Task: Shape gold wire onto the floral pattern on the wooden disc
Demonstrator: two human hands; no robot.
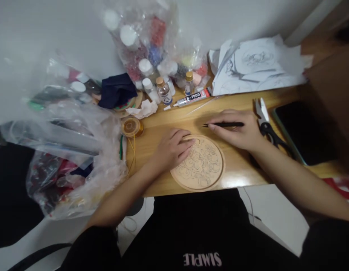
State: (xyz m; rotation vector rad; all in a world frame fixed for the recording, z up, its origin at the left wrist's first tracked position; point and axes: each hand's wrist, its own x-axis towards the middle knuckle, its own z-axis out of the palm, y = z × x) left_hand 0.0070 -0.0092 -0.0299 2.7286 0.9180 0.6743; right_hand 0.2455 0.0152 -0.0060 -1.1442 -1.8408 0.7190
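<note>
A round, light wooden disc (pixel 210 165) with a raised rim lies near the table's front edge, its face covered in dark line drawings of curling shapes. Across its upper left part rests my left hand (pixel 174 146), fingers stretched out and lying on the surface. My right hand (pixel 239 128) is closed around slim black tweezers (pixel 227 124), whose tips point left, above the table just beyond the disc. To the right of that hand are black-handled scissors (pixel 266 126) with their blades apart.
A dark phone (pixel 304 131) lies at the right, below a stack of drawn papers (pixel 256 64). A B-7000 glue tube (pixel 194 97), small bottles (pixel 164 92) and bagged jars (pixel 129 35) line the back. At left are a yellow thread spool (pixel 132 127) and plastic bags (pixel 103 150).
</note>
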